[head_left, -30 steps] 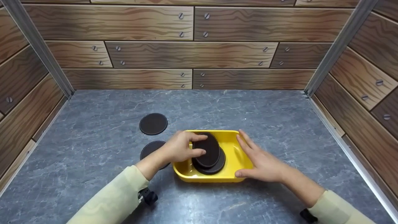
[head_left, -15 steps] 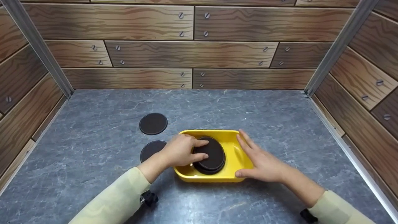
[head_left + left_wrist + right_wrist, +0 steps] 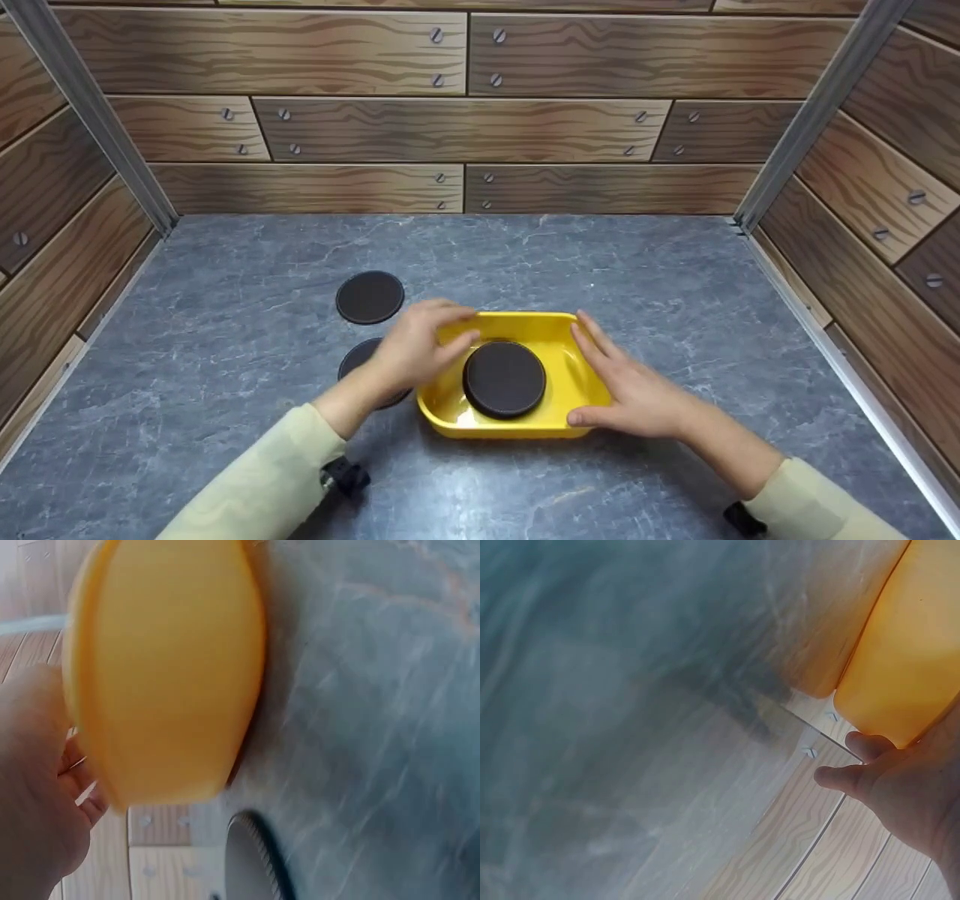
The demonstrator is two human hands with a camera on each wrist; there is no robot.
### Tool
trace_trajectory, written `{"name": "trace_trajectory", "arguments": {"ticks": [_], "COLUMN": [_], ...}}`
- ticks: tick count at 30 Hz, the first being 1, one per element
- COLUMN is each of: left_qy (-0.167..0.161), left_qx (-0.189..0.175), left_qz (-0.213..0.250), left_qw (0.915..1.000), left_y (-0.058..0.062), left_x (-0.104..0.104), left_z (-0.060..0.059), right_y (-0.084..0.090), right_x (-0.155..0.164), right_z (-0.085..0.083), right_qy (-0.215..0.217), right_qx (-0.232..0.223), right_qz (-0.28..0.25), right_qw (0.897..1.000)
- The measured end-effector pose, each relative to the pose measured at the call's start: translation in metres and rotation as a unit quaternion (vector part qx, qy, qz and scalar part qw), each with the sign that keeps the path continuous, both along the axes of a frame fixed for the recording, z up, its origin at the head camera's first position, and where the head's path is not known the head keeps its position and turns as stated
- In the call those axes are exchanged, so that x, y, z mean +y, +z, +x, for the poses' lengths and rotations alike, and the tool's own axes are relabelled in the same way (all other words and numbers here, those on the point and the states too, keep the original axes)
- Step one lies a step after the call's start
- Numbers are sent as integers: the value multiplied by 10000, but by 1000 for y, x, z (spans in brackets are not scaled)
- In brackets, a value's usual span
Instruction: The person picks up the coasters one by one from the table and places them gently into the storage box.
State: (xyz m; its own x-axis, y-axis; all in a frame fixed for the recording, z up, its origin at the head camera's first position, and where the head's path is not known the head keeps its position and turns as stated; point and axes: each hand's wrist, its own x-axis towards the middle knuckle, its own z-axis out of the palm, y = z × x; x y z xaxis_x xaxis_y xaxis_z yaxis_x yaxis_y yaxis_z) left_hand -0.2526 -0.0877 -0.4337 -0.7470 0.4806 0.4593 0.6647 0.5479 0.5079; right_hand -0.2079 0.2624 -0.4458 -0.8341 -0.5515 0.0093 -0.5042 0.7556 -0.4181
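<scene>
Left hand (image 3: 411,346) has let go, fingers loose; discs (image 3: 504,377) stacked in yellow tray (image 3: 525,429). Right hand (image 3: 630,390), flat, steadies tray. Two coasters (image 3: 370,297) remain left of it.

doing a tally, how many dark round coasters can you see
3 seen. One lies flat in the yellow tray, coaster; more may be stacked under it. One sits on the table at far left. One nearer is partly behind the left hand, coaster.

A yellow tray (image 3: 577,375), shallow with rounded corners, sits on the near middle of the grey surface. Dark round discs (image 3: 504,377) lie flat and stacked in its centre. Two more dark discs lie flat to its left: one (image 3: 370,297) farther off, one (image 3: 358,357) nearer and partly hidden.
</scene>
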Motion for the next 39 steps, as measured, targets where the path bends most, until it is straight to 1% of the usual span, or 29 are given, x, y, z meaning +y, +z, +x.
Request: {"name": "trace_trajectory", "arguments": {"ticks": [3, 5, 8, 12, 16, 23, 28, 30, 34, 39], "left_qy": [183, 272, 451, 715, 874, 839, 859, 865, 838, 806], "left_qx": [69, -24, -338, -832, -1136, -1415, -1698, -1732, -1760, -1869], "left_qz": [556, 837, 1087, 1217, 1175, 848, 640, 602, 672, 654], "left_qw": [9983, 9961, 9925, 9865, 9827, 9827, 9796, 9792, 9785, 9769], "left_y": [5, 9, 12, 11, 5, -12, -25, -30, -37, -43], "left_x": [-16, -29, -49, -74, -95, -120, -129, -132, -136, -139], "left_z": [-4, -6, -7, -6, -1, 8, 12, 14, 14, 14], "right_y": [0, 0, 0, 0, 0, 1, 0, 0, 0, 0], "right_x": [0, 0, 0, -1, 0, -1, 0, 0, -1, -1], "right_z": [0, 0, 0, 0, 0, 0, 0, 0, 0, 0], "right_qy": [7, 4, -6, -27, -50, -31, -23, -33, -45, -57], "right_qx": [3, -4, -21, -39, -70, -70, -86, -96, -103, -104], "right_qz": [-29, -20, -10, 31, 76, 48, 10, -4, 2, 37], "right_qw": [10000, 10000, 10000, 10000, 9999, 10000, 10000, 9999, 9999, 9999]}}
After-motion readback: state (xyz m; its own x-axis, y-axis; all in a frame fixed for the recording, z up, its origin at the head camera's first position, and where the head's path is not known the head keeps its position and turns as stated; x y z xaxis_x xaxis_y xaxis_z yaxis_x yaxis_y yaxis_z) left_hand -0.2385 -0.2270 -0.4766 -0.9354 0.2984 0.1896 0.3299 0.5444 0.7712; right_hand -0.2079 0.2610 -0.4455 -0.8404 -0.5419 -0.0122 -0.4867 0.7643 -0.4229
